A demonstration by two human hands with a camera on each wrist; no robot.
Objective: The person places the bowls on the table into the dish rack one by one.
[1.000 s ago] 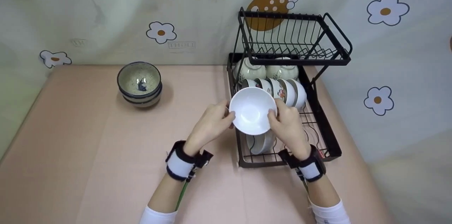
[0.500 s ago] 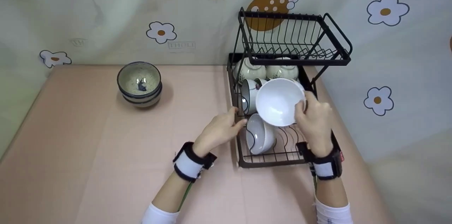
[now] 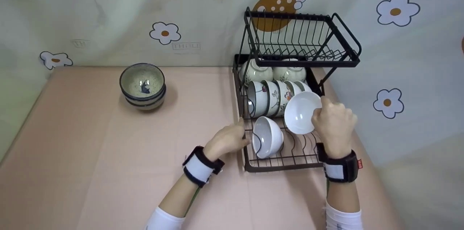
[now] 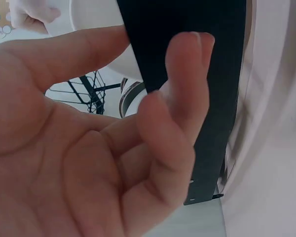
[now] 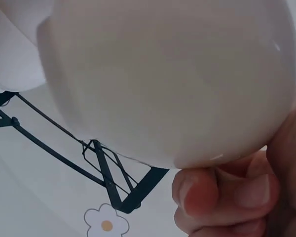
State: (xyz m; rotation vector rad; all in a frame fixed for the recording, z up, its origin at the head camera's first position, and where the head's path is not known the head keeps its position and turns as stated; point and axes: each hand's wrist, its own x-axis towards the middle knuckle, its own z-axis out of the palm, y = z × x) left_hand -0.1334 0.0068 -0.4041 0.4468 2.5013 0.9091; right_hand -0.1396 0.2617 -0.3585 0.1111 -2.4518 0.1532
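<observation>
My right hand (image 3: 335, 126) pinches the rim of a plain white bowl (image 3: 301, 113) at its right side. The bowl is tilted, its inside facing up, over the lower tier of a black two-tier dish rack (image 3: 286, 168). From the right wrist, the bowl's smooth outside (image 5: 172, 84) fills much of the view, with curled fingers (image 5: 227, 197) at its edge. My left hand (image 3: 226, 139) is beside the rack's left front edge, fingers loosely bent and holding nothing; whether it touches the rack cannot be told. Another white bowl (image 3: 268, 137) stands on its side in the front row.
Several patterned bowls (image 3: 273, 97) stand on edge in the middle row. Two pale bowls (image 3: 256, 72) lie upside down behind them, under the raised upper tier (image 3: 301, 62). A stack of speckled bowls (image 3: 143, 86) sits at the table's back left.
My left hand has let go of the held bowl and drawn slightly down beside the rack. My right hand has carried that bowl to the right, tilting it and bringing it lower.
</observation>
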